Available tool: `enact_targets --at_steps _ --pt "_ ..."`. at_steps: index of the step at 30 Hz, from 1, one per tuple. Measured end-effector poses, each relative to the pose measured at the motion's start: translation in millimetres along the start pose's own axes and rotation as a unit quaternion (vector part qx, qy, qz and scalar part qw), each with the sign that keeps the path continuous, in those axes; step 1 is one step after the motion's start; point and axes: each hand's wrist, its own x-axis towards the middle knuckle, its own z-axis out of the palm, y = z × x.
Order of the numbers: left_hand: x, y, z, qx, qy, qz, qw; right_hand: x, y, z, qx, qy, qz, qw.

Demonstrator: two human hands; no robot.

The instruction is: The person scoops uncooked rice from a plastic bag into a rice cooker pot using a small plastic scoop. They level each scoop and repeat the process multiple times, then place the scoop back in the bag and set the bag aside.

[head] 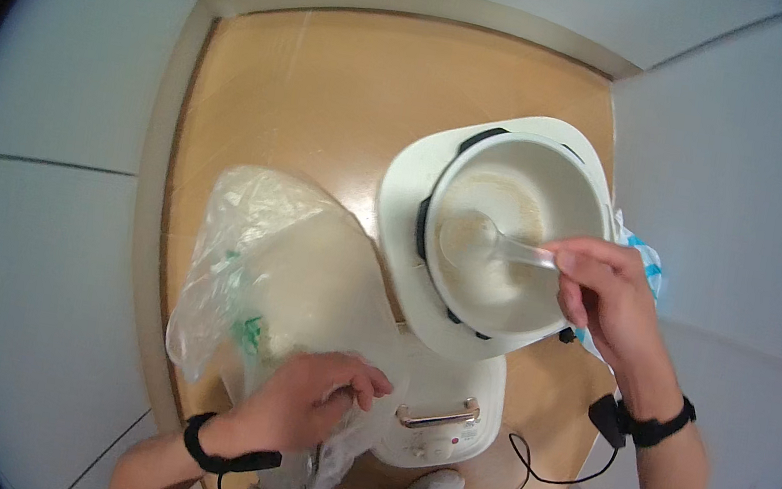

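Note:
My right hand grips the handle of a clear plastic scoop. The scoop's bowl is over the inside of a round white pot, whose bottom shows a pale, grainy layer. That pot sits in a white rounded appliance body, likely a cooker, with dark parts along the pot's rim. My left hand, fingers curled, lies against a clear plastic bag with green print. Something whitish fills the bag's middle. Whether the fingers pinch its film cannot be told.
Just below the cooker is a white rounded part with a metal handle and a red dot. A black cable loops at lower right. A blue-and-white bag is partly hidden behind the cooker. Pale wall panels enclose the wood-toned floor.

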Motion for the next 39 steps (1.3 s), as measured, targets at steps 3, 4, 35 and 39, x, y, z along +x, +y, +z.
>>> enact_targets --at_steps 3,4,35,39 --pt "0 -7 -3 -0.199 0.016 -0.033 0.979 -41 -8 24 -0.05 -0.039 -0.082 0.995" --pt "-1 -8 3 -0.353 0.027 -0.028 0.935 -56 -9 36 -0.084 -0.047 -0.102 0.99" --pt "-31 -10 8 -0.551 0.15 0.046 0.82 -103 31 143 -0.3 -0.093 -0.337 0.888" --pt "-32 -6 8 -0.563 0.16 0.029 0.81 -103 31 141 -0.18 -0.08 -0.208 0.958"
